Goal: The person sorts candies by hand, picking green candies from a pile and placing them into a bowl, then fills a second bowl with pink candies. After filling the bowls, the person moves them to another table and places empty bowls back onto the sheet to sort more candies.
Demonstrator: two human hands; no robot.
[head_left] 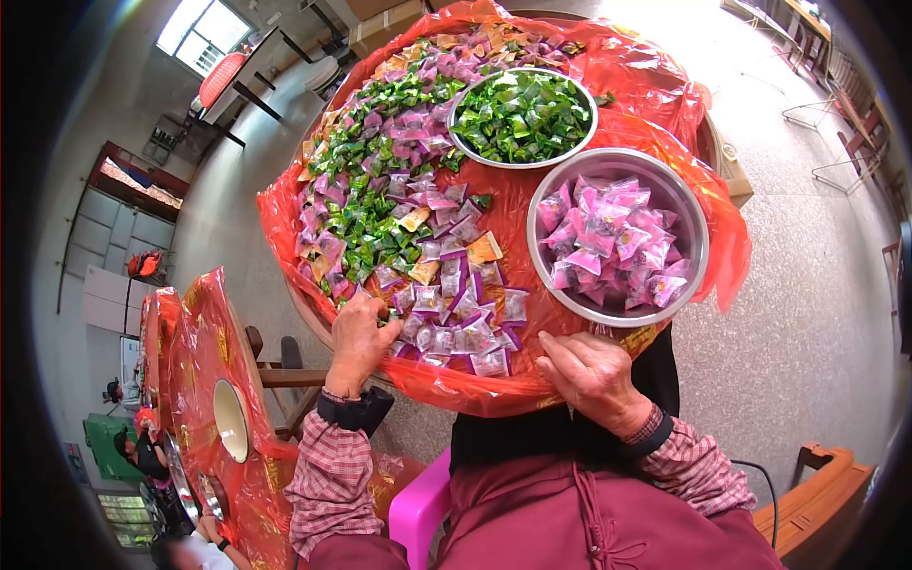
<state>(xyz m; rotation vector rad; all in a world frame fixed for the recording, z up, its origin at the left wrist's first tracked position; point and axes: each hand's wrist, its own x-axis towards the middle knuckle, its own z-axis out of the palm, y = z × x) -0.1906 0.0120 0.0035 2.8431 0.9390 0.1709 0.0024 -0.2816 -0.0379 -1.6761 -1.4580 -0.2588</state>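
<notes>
My left hand [359, 340] is at the near left edge of the round table, fingers bent and thumb drawn in at a pile of small wrapped packets; what lies between the fingertips is hidden. Beside it are clear packets with purple edges [465, 328], and behind these green packets [366, 233] mixed with pink ones. My right hand [594, 372] is curled at the table's near edge, below a grey bowl [698, 242] of pink packets [613, 237]; its palm side is hidden. Farther back stands a metal bowl [591, 119] of green packets [521, 116].
Red plastic sheeting [508, 204] covers the table and hangs over its rim. Several orange packets [484, 248] lie in the pile. A second red-covered table [204, 328] with a cream bowl [230, 421] is at left, with people beyond. A pink stool [420, 508] is below me.
</notes>
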